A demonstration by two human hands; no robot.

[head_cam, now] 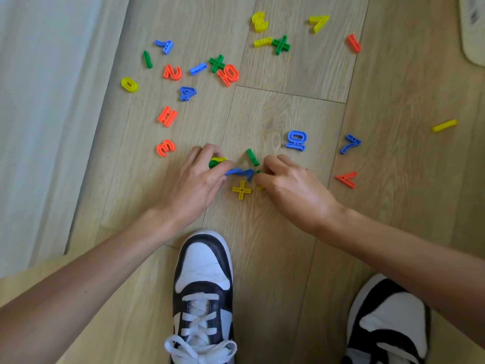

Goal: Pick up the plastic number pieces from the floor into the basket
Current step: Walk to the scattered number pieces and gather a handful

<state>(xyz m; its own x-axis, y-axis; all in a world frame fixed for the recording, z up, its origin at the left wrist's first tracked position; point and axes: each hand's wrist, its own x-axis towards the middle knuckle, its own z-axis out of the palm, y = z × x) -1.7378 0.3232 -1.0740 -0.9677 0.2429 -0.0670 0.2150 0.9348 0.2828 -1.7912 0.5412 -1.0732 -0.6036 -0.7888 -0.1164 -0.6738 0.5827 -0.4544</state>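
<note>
On the wooden plank floor (288,74), the yellow plastic plus piece (241,189) lies between the left hand (195,177) and the right hand (291,185), just before the blue plastic 7 piece (240,173). Green and yellow plastic pieces (217,162) sit in the left hand. The orange plastic 3 piece (165,147) lies left of it.

The left hand (199,177) is curling its fingers over green and yellow pieces (217,161), so their shapes are not readable. The right hand (288,185) is covering most of a small green piece (258,172) and a yellow bit (261,188); whether it is gripping them is not clear. The top right corner is cutting off a white object (472,30), and the bottom edge is cutting the left shoe (203,285) and the right shoe (388,324).
</note>
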